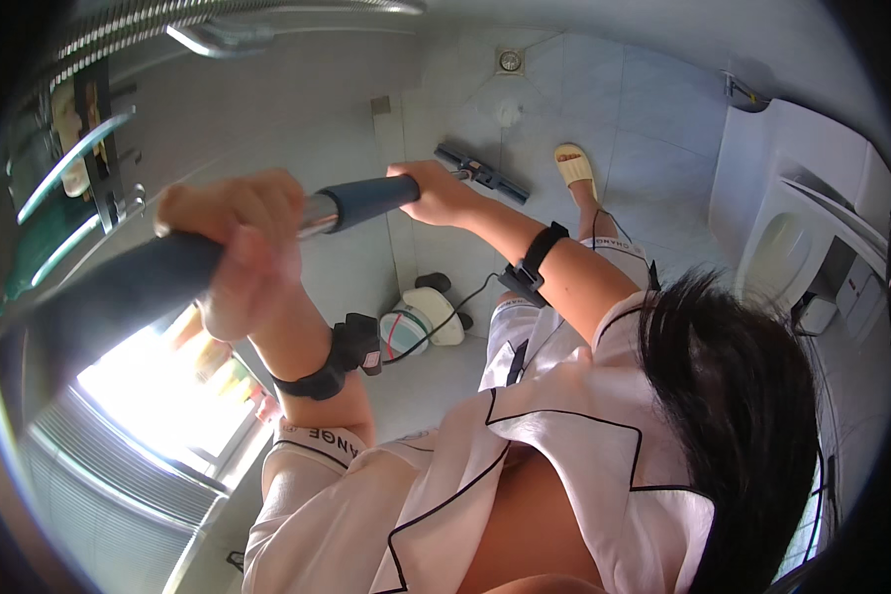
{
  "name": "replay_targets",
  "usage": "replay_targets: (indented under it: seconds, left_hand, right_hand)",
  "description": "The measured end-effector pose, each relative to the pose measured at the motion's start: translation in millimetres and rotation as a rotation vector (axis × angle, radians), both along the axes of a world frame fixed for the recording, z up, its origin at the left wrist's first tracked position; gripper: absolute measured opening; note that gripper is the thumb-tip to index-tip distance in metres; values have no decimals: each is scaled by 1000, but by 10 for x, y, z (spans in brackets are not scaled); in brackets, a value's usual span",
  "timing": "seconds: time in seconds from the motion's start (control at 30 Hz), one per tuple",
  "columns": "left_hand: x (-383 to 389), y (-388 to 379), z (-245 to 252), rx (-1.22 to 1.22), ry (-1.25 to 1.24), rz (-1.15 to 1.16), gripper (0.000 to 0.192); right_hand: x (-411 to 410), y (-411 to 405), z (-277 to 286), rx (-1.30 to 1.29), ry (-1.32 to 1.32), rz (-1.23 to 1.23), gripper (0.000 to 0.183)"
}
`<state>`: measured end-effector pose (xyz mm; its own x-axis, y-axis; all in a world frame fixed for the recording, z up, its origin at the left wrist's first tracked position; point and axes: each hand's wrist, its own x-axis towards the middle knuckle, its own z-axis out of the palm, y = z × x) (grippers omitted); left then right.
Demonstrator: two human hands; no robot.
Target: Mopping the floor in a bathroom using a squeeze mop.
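My left hand is wrapped around the thick dark foam grip near the top of a long mop handle, close to the camera and slightly blurred. Farther down the same pole, my right hand closes on the end of a second blue-grey grip. A short metal section of pole shows between the hands. The narrow dark mop head rests on the tiled floor beyond my right hand. My forearms carry black straps with small devices, joined to a thin cable.
A foot in a pale yellow slipper stands right of the mop head. A floor drain lies farther off. At right is a white bathroom fixture, seemingly a toilet. Containers stand along the left wall, below glass shelves and a bright window.
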<state>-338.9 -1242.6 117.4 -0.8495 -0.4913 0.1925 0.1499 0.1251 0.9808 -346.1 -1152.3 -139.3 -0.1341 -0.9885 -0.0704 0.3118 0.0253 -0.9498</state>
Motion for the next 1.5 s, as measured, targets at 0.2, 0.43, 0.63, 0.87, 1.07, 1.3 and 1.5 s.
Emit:
replay_targets:
  seconds: [0.2, 0.43, 0.63, 0.87, 1.07, 1.3, 1.5]
  left_hand:
    - [-102, -317, 198, -16, 141, 182, 8]
    - [264, -549, 467, -9, 277, 271, 11]
    - [754, -416, 556, -115, 185, 154, 10]
    - [939, -407, 1049, -229, 7, -106, 22]
    - [620, -119, 922, -284, -65, 55, 36]
    - [231, -127, 407, -245, -144, -64, 21]
    - [3, -88, 96, -390, 27, -127, 24]
  right_hand:
    - [-461, -438, 142, -83, 151, 40, 5]
    - [-594, -963, 316, -216, 344, 131, 13]
    - [-162, -852, 374, -177, 461, -14, 17]
    - [305, -627, 737, -210, 420, -290, 20]
    - [574, -938, 427, -239, 224, -613, 31]
    - [399, -983, -54, -228, 177, -591, 30]
    - [-91, -945, -235, -216, 188, -245, 16]
